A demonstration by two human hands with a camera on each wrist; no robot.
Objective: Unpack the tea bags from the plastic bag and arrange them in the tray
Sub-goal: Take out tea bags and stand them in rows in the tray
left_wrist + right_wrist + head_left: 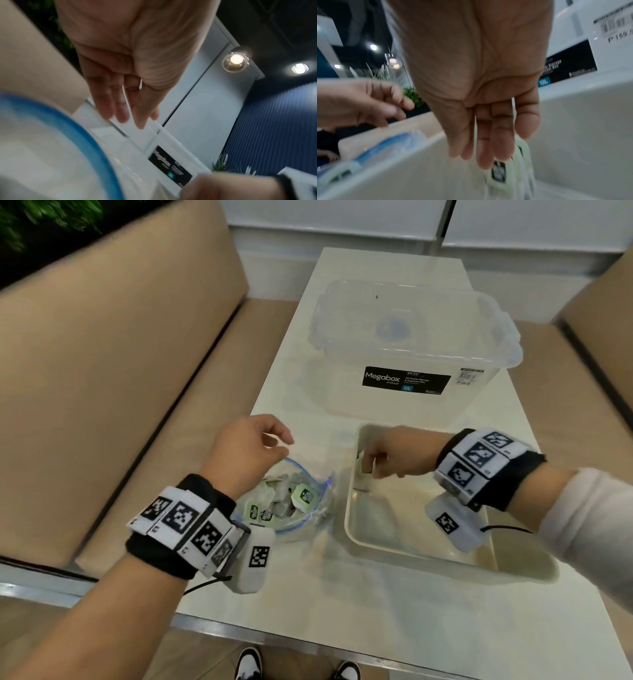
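From the head view, the right hand [394, 451] is seen reaching into the far left corner of the shallow cream plastic tray [349, 508], its fingers closed on pale green tea bags [365, 464]. In the right wrist view, black-labelled green tags [499, 171] are shown beneath the fingertips [486, 161]. The left hand [246, 453] is held relaxed, gripping nothing, above the clear blue-zippered plastic bag [308, 518], in which more tea bags are heaped. A lidded clear storage box [411, 344] is set behind on the glossy pale surface [342, 604], flanked by tan upholstered benches [120, 371].
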